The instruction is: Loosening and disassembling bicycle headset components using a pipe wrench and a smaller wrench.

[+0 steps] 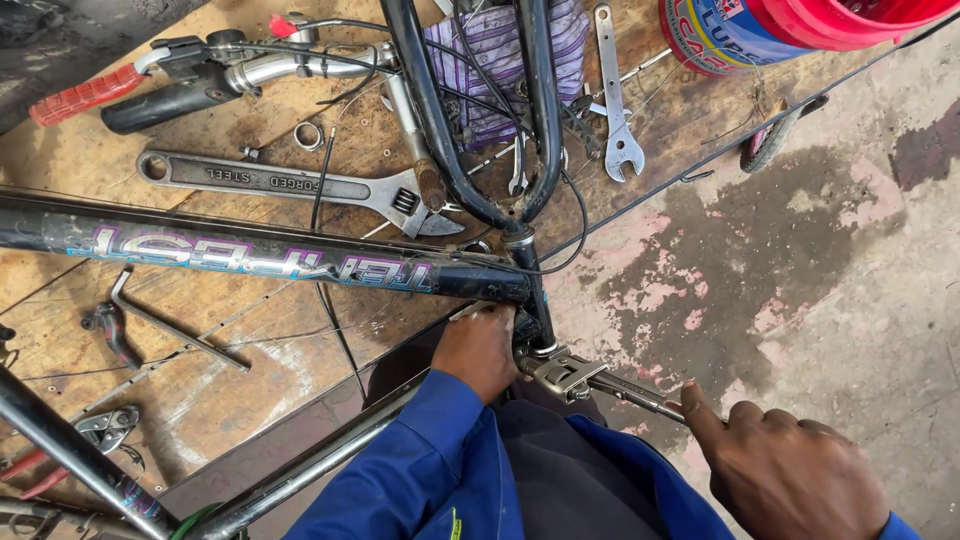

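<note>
The right hand [790,465], nearest the camera, has its fingers curled round the handle of an adjustable wrench [590,382] whose head sits at the bicycle frame's [250,255] head tube. The left hand [478,350] clasps that frame just beside it. Red bucket [850,18], contents hidden, stands on the wooden board [230,390].

A single head-worn camera looks steeply down from just above the person's chest, close to the work. The blue sleeves enter from the bottom edge, with the left hand [478,352] near centre and the right hand [790,465] at lower right. The view faces forward over a black bicycle frame [250,255], taking in a wooden board [220,390] on the left and stained concrete floor [840,270] on the right.
</note>
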